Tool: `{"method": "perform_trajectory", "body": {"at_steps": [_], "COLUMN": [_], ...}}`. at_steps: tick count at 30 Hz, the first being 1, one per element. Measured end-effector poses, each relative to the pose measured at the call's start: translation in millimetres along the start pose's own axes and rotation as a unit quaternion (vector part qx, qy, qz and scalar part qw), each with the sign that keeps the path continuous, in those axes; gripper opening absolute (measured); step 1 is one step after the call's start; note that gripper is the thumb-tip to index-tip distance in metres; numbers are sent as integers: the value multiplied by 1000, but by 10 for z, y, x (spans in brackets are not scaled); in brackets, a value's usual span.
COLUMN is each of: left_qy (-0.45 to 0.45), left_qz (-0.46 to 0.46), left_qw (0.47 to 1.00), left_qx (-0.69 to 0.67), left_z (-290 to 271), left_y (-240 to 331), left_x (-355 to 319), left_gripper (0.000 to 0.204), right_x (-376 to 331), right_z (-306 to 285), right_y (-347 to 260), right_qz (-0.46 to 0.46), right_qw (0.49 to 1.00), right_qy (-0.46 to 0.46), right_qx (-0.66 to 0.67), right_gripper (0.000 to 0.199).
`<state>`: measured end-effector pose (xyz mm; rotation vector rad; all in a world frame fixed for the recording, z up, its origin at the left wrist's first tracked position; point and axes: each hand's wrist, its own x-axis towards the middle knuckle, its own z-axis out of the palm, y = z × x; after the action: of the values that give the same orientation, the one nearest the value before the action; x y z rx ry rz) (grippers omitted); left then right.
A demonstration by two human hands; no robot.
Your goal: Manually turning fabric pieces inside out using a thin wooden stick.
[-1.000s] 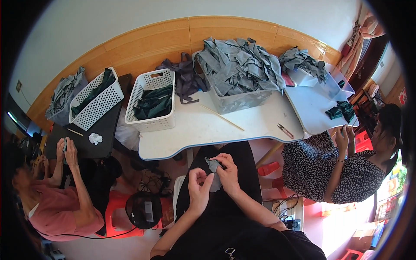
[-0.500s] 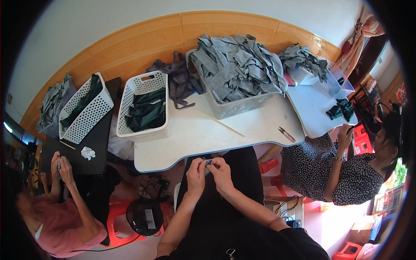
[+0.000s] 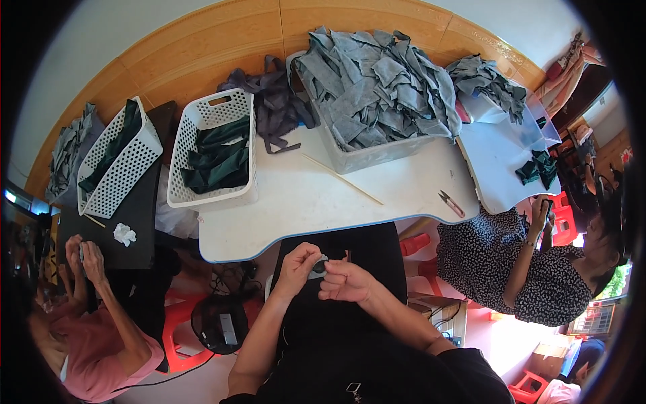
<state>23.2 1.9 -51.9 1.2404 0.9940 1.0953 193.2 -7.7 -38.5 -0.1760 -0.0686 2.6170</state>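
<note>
Over my lap, just off the table's front edge, my left hand pinches a small grey-and-dark-green fabric piece between thumb and fingers. My right hand is closed beside it, its thumb and forefinger pressed at the piece's right edge, with the other fingers curled under. Much of the piece hides behind my fingers, so its full shape does not show.
On the white table stand a white basket of dark green cloth and a grey bin heaped with grey strips. A thin stick and thread snips lie there. Co-workers sit left and right.
My hands have drawn slightly apart and turned, showing more of the fabric piece between them. My right fingers have curled in. The whole view has shifted a little.
</note>
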Motion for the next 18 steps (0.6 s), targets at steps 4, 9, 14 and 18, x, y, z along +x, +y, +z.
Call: {"method": "perform_trajectory", "body": {"at_steps": [4,9,14,18], "left_qy": [133,82,15,-60], "left_qz": [90,154,8,-23], "left_qw": [982,962,993,996], "left_qx": [100,209,117,68], "left_z": [50,77,41,-59], "left_y": [333,569,492,489], "left_x": [79,68,97,91], "left_gripper": [14,26,28,27], "right_x": [87,69,6,-35], "right_z": [67,167,208,203], "right_y": [-62,-212,-182,-150], "right_qz": [-89,-110,-78,-30], "right_qw": [990,978,978,976], "right_qy": [110,174,154,70], "right_qx": [-8,-41,-119,-202], "right_gripper": [30,27,22,22]}}
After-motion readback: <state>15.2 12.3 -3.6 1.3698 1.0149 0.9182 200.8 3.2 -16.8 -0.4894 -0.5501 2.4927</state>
